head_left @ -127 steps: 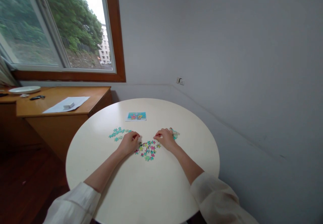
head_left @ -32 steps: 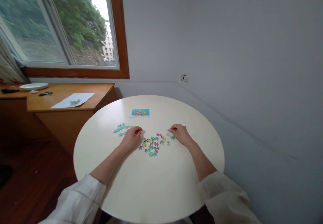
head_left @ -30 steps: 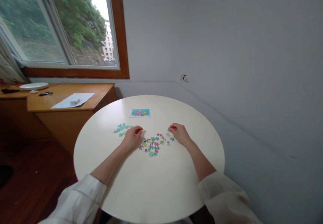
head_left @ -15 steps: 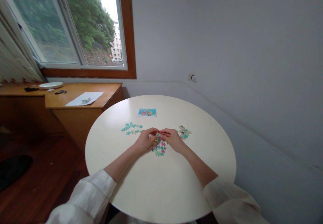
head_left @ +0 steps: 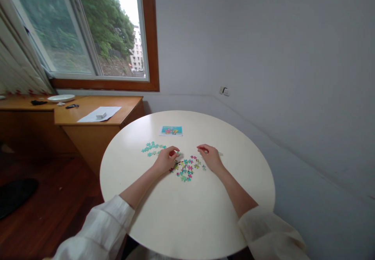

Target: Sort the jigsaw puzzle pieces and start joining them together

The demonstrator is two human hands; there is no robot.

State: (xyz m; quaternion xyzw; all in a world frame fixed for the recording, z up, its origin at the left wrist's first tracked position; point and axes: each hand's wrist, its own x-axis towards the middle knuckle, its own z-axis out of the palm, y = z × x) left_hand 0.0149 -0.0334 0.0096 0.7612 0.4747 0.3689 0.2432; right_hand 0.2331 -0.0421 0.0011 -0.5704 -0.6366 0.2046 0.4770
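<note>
Loose jigsaw pieces (head_left: pixel 185 169) in pink, teal and yellow lie in a small heap on the round cream table (head_left: pixel 181 213). My left hand (head_left: pixel 165 159) rests just left of the heap, fingers curled in a pinch near a piece; what it grips is too small to make out. My right hand (head_left: pixel 210 158) sits right of the heap, fingers pinched over more pieces that it mostly hides. A cluster of teal pieces (head_left: pixel 152 148) lies beyond my left hand. A small picture card (head_left: pixel 171 130) lies farther back.
A wooden desk (head_left: pixel 88 129) stands at the left under the window, with a sheet of paper (head_left: pixel 99 114), a white plate (head_left: pixel 61 98) and small dark items. Grey walls close the corner behind the table. Dark wooden floor (head_left: pixel 43 197) lies to the left.
Half a second ago my hands met over the heap; now they have drawn apart, the right one moving over the pieces at the right. The view has shifted slightly.
</note>
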